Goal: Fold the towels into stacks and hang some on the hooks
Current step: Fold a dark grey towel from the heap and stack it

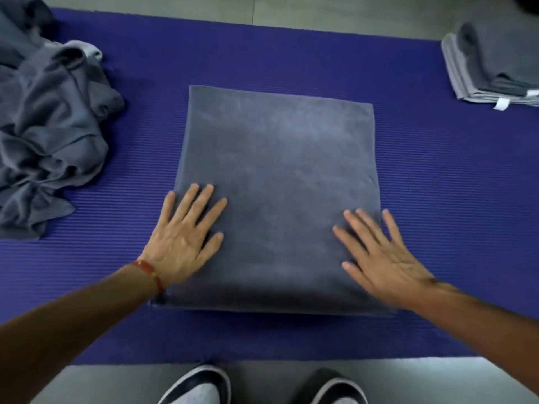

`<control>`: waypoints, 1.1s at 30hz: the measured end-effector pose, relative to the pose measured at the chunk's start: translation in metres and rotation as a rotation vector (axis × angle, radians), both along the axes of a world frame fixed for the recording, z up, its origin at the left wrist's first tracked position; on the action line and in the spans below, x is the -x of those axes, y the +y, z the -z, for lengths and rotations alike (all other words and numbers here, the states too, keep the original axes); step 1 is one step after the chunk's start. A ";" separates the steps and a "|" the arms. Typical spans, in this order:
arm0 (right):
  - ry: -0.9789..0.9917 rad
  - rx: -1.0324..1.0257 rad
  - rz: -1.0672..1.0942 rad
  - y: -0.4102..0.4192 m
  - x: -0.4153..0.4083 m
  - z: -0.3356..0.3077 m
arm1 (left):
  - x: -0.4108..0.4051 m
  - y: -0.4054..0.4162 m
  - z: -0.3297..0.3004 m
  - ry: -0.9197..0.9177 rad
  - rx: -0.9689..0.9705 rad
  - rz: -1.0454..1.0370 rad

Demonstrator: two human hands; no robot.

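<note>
A grey towel [277,176] lies folded into a flat rectangle in the middle of a purple mat [437,199]. My left hand [183,240] rests flat on the towel's near left part, fingers spread, a red thread on the wrist. My right hand [379,258] lies flat on the near right part, fingers apart and slightly blurred. Neither hand grips anything. A heap of crumpled grey towels [49,135] sits on the mat at the left. A stack of folded grey towels [495,71] lies at the far right.
The mat lies on a grey floor [291,16]. My two shoes [262,386] stand at the mat's near edge. No hooks are in view.
</note>
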State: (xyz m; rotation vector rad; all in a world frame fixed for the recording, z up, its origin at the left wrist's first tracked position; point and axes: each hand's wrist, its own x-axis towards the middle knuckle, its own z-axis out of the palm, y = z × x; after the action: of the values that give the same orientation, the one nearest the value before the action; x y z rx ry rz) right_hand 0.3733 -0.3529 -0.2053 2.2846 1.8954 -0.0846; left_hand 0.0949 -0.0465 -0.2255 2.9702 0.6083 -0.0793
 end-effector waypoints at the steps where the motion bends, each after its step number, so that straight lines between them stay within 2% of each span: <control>1: 0.053 -0.047 -0.103 -0.008 0.013 -0.001 | 0.014 -0.013 -0.002 -0.058 0.043 0.078; 4: 0.181 -0.094 -0.305 -0.035 0.045 0.000 | 0.054 -0.042 -0.001 -0.177 0.182 0.311; 7: 0.187 -0.052 -0.260 -0.046 0.049 -0.003 | 0.075 -0.049 0.004 -0.163 0.240 0.350; 10: 0.187 -0.037 -0.250 -0.045 0.034 -0.011 | 0.076 -0.045 0.004 -0.226 0.261 0.336; 12: 0.250 -0.003 -0.240 -0.041 0.027 -0.020 | 0.073 -0.040 -0.001 -0.227 0.256 0.360; 14: 0.346 -0.007 -0.101 -0.032 0.026 -0.033 | 0.068 -0.037 -0.012 -0.202 0.290 0.378; 16: 0.343 -0.086 0.087 -0.021 0.022 -0.046 | 0.061 -0.032 -0.031 -0.189 0.405 0.309; 18: 0.257 -0.201 0.205 -0.008 0.011 -0.053 | 0.046 -0.022 -0.055 -0.208 0.543 0.117; 19: 0.217 -0.231 0.249 0.000 0.005 -0.054 | 0.036 -0.015 -0.065 -0.259 0.544 0.042; 21: 0.141 -0.301 0.279 0.016 -0.005 -0.055 | 0.011 0.003 -0.078 -0.341 0.414 -0.021; 24: -0.005 -0.353 0.161 0.037 -0.010 -0.054 | -0.026 0.020 -0.089 -0.390 0.129 -0.033; 26: -0.103 -0.337 -0.107 0.043 -0.001 -0.048 | -0.032 0.011 -0.082 -0.418 -0.020 0.021; 29: -0.005 -0.144 -0.437 0.036 0.033 -0.034 | -0.001 -0.037 -0.052 -0.355 0.019 0.285; 31: 0.023 0.014 -0.470 0.026 0.057 -0.026 | 0.029 -0.067 -0.027 -0.211 0.074 0.408; 33: 0.019 0.097 -0.427 0.020 0.069 -0.023 | 0.048 -0.082 -0.009 -0.097 0.155 0.389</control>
State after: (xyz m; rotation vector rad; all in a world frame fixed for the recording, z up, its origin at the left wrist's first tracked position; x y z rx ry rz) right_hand 0.3048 -0.3328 -0.1821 1.7788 2.2857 -0.1379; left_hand 0.0464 -0.1281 -0.2161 2.8748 0.0068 -0.0131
